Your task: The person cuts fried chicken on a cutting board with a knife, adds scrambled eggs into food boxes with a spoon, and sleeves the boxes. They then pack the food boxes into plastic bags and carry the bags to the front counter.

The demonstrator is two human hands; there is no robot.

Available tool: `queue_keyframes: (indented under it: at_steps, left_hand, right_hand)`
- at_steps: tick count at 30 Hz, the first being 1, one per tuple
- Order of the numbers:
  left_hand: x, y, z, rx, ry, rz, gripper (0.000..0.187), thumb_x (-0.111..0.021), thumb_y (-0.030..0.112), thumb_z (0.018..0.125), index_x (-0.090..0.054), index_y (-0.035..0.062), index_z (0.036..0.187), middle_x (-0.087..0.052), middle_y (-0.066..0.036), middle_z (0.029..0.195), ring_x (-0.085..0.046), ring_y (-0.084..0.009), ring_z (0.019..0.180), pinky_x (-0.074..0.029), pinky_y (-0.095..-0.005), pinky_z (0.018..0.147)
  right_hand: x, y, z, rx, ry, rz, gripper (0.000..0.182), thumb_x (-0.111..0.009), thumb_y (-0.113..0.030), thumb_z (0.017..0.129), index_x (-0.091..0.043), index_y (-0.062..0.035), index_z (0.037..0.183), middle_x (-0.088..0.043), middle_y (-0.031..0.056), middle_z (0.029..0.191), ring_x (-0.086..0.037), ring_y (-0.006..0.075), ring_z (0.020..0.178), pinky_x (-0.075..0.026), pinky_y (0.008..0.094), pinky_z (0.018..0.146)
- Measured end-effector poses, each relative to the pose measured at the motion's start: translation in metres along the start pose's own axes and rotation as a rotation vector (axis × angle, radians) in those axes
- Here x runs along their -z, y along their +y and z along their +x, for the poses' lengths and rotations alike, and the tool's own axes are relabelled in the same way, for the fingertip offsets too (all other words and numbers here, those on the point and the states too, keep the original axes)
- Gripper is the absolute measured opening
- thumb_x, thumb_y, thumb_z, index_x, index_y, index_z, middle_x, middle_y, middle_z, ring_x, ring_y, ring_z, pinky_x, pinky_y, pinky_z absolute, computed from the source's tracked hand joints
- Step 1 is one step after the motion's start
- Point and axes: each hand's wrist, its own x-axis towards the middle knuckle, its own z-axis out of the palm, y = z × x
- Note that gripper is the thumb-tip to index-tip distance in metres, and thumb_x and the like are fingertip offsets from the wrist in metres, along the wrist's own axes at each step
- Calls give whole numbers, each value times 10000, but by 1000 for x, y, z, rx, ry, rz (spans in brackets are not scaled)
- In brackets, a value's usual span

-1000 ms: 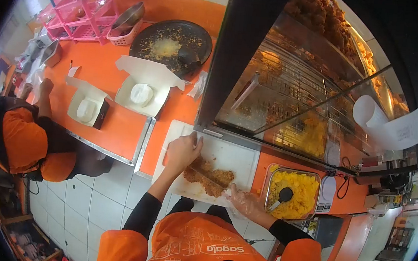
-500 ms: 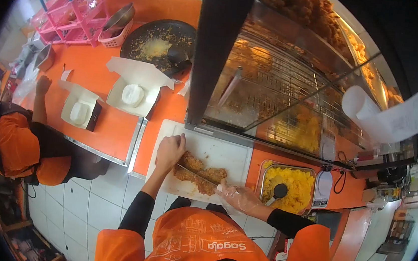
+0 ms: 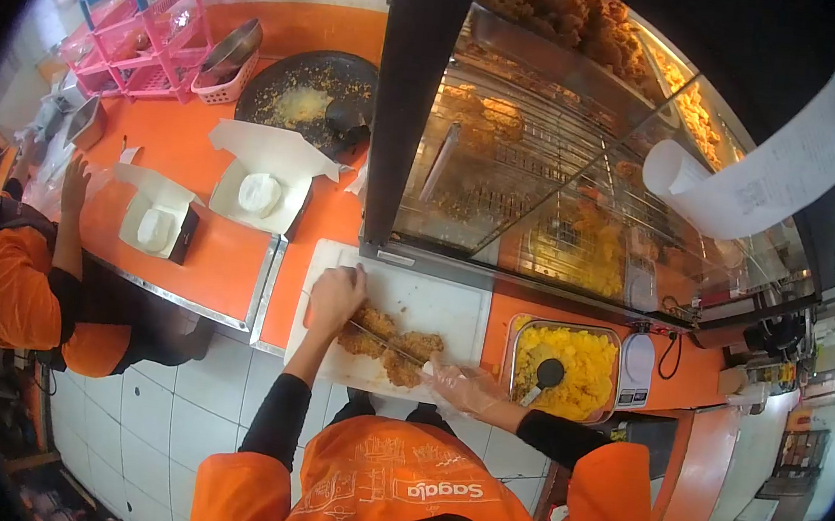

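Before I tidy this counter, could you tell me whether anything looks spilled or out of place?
Crumbs lie scattered across the round black tray at the back, and a long receipt strip curls loose over the glass display case. The cutting board sits square; nothing else stands out.

A white cutting board (image 3: 443,308) is lying on an orange counter (image 3: 228,242), bearing golden-brown fried chicken (image 3: 394,349); yellow food is filling the right steel tray (image 3: 584,362).

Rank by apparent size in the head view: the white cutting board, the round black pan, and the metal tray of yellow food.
1. White cutting board and round black pan: alike, and the pan lies farther off, so unranked.
2. Metal tray of yellow food, smallest.
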Motion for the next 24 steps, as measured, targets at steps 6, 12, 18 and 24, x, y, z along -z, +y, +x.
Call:
queue_keyframes:
  at_steps: [6, 12, 18, 24]
  left_hand:
    - [9, -2, 7, -75, -27, -85, 475, -481, 357, 905, -667, -25, 694, -581, -265, 606, -606, -426, 594, -491, -486, 609]
    - [40, 44, 9, -176, -29, -47, 498, -483, 359, 911, -629, -7, 607, -561, -250, 570, -589, -416, 552, -475, -493, 576]
    - [9, 30, 4, -27, -28, 26, 493, -454, 356, 919, -660, -7, 657, -601, -250, 614, -609, -428, 590, -504, -497, 603]
    - [5, 19, 5, 111, -25, 15, 564, -382, 362, 954, -655, -52, 686, -591, -299, 649, -609, -454, 634, -492, -514, 642]
  right_hand:
    - [117, 88, 6, -504, -356, 1193, 505, -373, -359, 956, -297, -88, 1375, -578, 194, 1071, -620, 335, 888, -518, 411, 746]
    - [149, 118, -20, -527, -204, 1029, 527, -358, -430, 968, -329, -41, 1323, -648, 182, 818, -652, 340, 718, -518, 444, 577]
    - [35, 41, -21, -469, -75, 1074, 550, -361, -410, 967, -287, -60, 1385, -645, 210, 830, -650, 343, 708, -517, 431, 579]
    - [73, 77, -12, -451, -219, 1158, 563, -350, -440, 962, -291, -58, 1372, -641, 217, 851, -641, 363, 752, -507, 450, 627]
